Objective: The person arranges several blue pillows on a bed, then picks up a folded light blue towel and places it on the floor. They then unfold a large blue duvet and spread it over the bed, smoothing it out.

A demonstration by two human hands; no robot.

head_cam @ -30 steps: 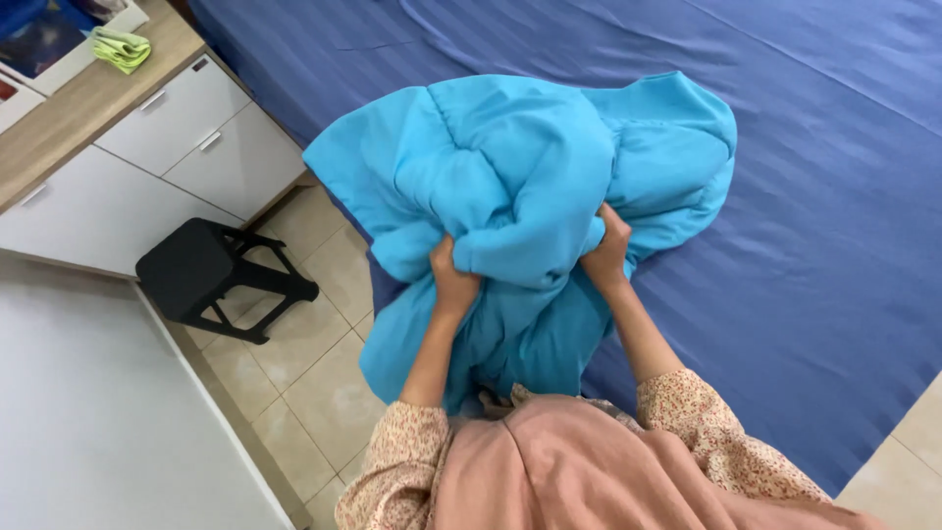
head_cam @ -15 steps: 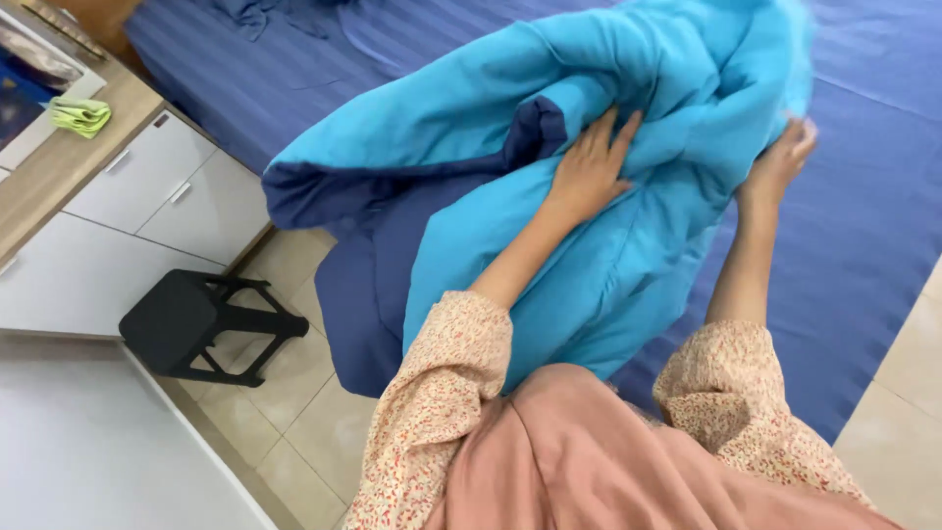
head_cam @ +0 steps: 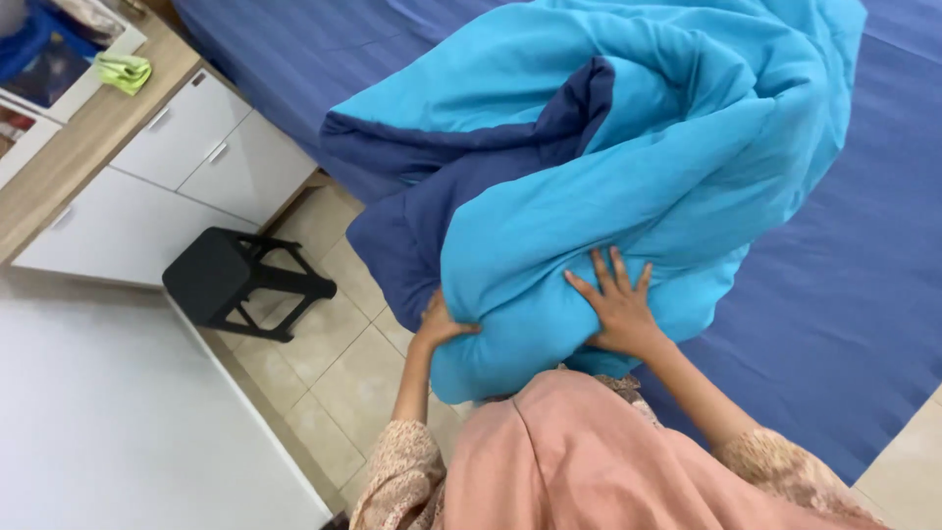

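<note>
A bulky quilt [head_cam: 628, 167], bright turquoise on one side and dark blue on the other, is bunched up at the edge of a bed with a blue striped sheet [head_cam: 844, 314]. My left hand [head_cam: 440, 324] grips the quilt's lower left edge, fingers curled into the fabric. My right hand [head_cam: 616, 306] lies flat on the turquoise side with its fingers spread, pressing the bundle. The dark blue side hangs over the bed's edge toward the floor.
A small black stool [head_cam: 231, 280] stands on the beige tiled floor [head_cam: 334, 373] to the left. Behind it is a white cabinet [head_cam: 167, 177] with a wooden top holding a green cloth [head_cam: 125, 71]. A white surface [head_cam: 108, 412] fills the lower left.
The quilt has been pulled back toward me and turned, showing more of its dark blue side. Both hands have dropped from high on the bundle to its lower edge.
</note>
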